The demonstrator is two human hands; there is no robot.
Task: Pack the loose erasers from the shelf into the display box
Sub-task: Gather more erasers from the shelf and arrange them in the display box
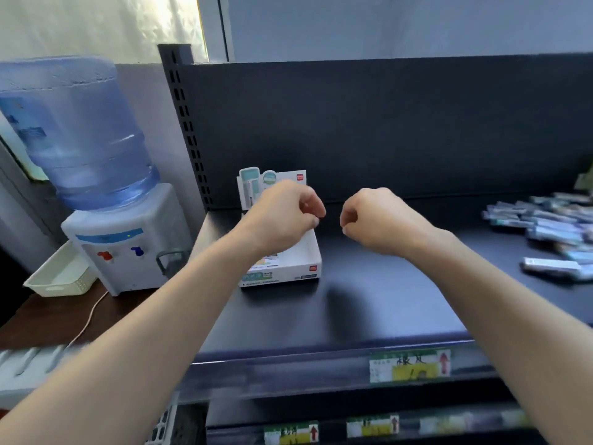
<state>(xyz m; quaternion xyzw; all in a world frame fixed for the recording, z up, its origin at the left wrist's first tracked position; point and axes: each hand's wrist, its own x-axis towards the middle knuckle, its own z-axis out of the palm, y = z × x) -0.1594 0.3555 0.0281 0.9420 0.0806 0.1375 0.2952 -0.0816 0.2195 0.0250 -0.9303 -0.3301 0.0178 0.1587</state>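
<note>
Water dispenser (122, 245) at far left. On dark shelf (369, 300), white display box (301, 264) beneath left hand (282, 216), fingers (313, 208) curled inward, gripping nothing visible. Close beside, right hand (375, 220), fingers (349, 220) curled likewise, empty. Loose erasers (552, 226) heaped at far right of shelf, well apart from display box.

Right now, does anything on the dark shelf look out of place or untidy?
Yes: the small blue-wrapped erasers lie scattered at mixed angles at the right end of the dark metal shelf, apart from the white cardboard display box, not inside it.
</note>
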